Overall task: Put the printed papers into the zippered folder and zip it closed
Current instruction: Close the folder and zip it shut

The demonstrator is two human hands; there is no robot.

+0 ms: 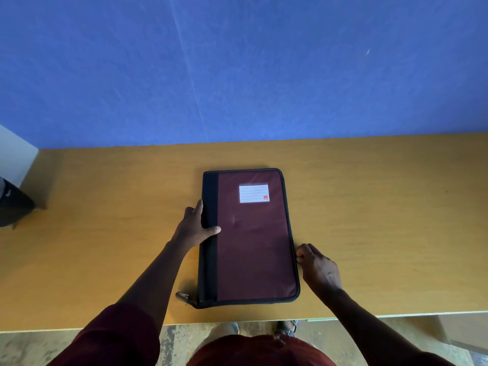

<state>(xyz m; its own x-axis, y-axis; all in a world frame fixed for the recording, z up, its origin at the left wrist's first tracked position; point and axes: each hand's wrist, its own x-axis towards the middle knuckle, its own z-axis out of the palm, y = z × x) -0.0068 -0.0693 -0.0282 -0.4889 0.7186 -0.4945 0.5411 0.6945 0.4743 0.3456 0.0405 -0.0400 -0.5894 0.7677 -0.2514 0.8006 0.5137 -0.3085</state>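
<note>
A maroon zippered folder [253,239] with a black spine strip and a white label lies closed and flat on the wooden table [105,233]. My left hand [194,228] rests on the folder's left spine edge, thumb on the cover and fingers along the side. My right hand [315,265] is at the folder's right edge, fingertips pinched together against the zipper track; the pull itself is hidden by the fingers. A zipper tail with a tab [183,297] sticks out at the near left corner. No printed papers are visible.
A blue wall [237,70] rises directly behind the table's far edge. A dark object [13,204] sits at the far left by a white surface. The table's near edge runs just below the folder, with the floor and my feet [264,328] beneath.
</note>
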